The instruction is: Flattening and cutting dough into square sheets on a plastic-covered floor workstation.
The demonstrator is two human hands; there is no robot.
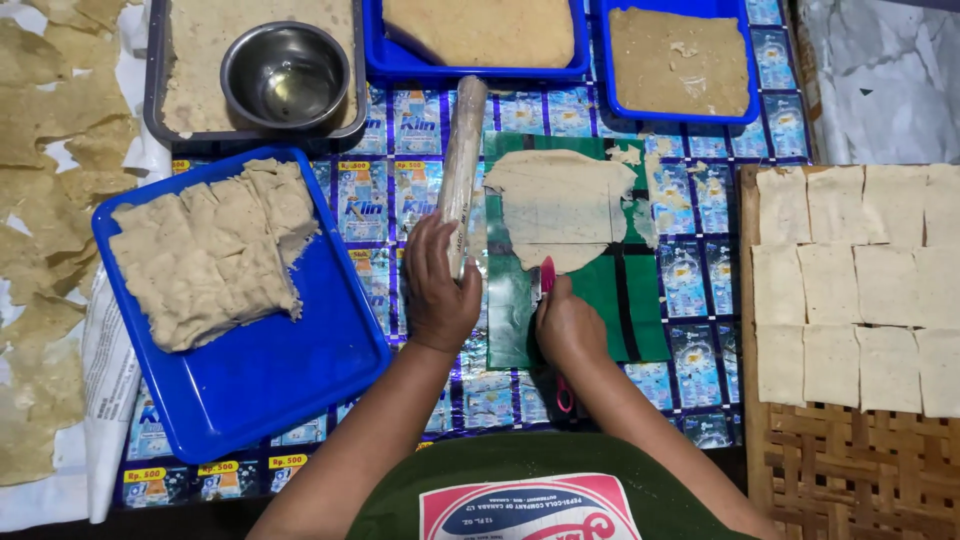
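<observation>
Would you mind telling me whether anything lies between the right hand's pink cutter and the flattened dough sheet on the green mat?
Nothing visible does. The right hand holds the pink cutter right at the near edge of the dough sheet; the rolling pin, under the left hand, lies beside it.

Rolled dough sheet [560, 205]: pale beige, faintly speckled.
Cutting mat [600, 310]: dark green with black stripes.
Knife handle [547, 277]: bright pink, in the right hand [568, 328].
Rolling pin [462, 170]: light tan under clear wrap, held by the left hand [438, 290].
Big tray [260, 380]: vivid blue, carrying greyish-beige dough slabs [210, 250].
Bowl [285, 75]: shiny silver steel.
Grey tray [152, 80]: dark grey rim, beige dough inside.
Two far trays [600, 60]: blue, with tan dough.
Desk cover [690, 290]: repeating blue-and-white sachet print with yellow and red labels.
Cut squares [850, 280]: off-white, in rows.
Woven rack [840, 470]: brown basket-weave pattern.
Dried sheets [40, 200]: yellowish tan.
Shirt [560, 465]: olive green, with a red-and-white printed patch.
</observation>
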